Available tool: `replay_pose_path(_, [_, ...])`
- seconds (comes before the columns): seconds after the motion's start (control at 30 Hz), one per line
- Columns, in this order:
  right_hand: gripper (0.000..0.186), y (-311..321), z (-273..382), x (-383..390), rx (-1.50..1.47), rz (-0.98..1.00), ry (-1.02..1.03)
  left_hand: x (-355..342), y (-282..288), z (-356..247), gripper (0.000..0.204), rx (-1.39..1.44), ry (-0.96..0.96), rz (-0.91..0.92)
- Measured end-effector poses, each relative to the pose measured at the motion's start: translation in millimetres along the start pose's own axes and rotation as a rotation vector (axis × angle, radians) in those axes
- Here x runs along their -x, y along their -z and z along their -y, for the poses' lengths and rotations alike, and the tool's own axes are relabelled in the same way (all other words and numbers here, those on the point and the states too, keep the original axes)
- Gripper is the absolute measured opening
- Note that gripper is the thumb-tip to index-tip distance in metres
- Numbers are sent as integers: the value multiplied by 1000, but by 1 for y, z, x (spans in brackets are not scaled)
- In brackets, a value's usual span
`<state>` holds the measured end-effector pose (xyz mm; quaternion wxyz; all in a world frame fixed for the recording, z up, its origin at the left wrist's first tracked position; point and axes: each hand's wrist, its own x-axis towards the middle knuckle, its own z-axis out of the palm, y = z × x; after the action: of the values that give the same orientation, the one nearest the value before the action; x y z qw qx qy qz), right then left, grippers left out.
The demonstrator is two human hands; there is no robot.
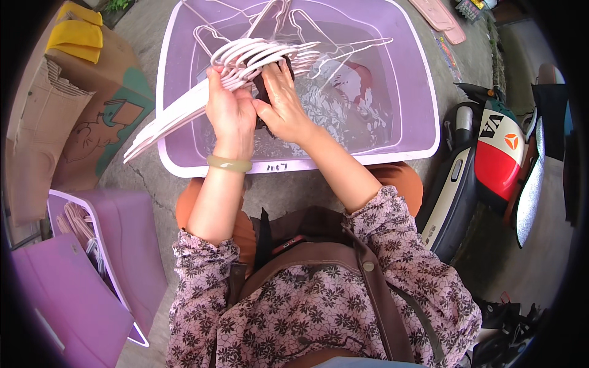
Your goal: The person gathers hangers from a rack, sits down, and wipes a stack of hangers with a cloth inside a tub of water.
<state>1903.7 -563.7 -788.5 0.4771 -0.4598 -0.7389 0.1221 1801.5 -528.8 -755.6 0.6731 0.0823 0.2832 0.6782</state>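
Note:
My left hand [228,110] is closed around a bundle of pinkish-white clothes hangers [175,118], held above the near left side of a purple tub [419,116]. The hangers' long bars slant down to the left, past the tub's white rim. My right hand [283,109] presses a dark wet-looking cloth [262,93] against the bundle, its fingers curled over the cloth. Part of the cloth is hidden behind that hand. More wire-shaped hangers [316,27] lean inside the tub toward the far edge. Rippling water [325,119] fills the bottom of the tub.
Lower left, a purple bin [132,239] holds more hangers [76,221]. Beyond it stand cardboard boxes [101,138] with a yellow cloth [76,37] on top. A scooter with a red and white panel [500,159] is close on the right. A pink board [438,18] lies at the far right.

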Motion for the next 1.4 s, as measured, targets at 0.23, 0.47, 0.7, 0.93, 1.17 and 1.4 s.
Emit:
replay_pose_path(0.23, [73, 31, -46, 14, 405, 60, -16, 9, -9, -15, 28, 21, 115, 30])
replay_pose_path(0.47, [70, 58, -114, 13, 394, 10, -225, 20, -12, -30, 24, 157, 217, 118])
replay_pose_path(0.7, [38, 89, -108, 11, 54, -53, -398, 7, -9, -36, 28, 211, 197, 131])
replay_pose_path(0.93, [34, 95, -92, 21, 179, -71, -427, 16, -21, -22, 34, 380, 257, 233])
replay_pose_path(1.17, [69, 116, -109, 23, -20, 971, -712, 2, -15, -33, 30, 245, 175, 157])
replay_pose_path(1.4, [37, 32, -201, 76, 668, 1418, -659, -2, -2, -49, 30, 286, 143, 298])
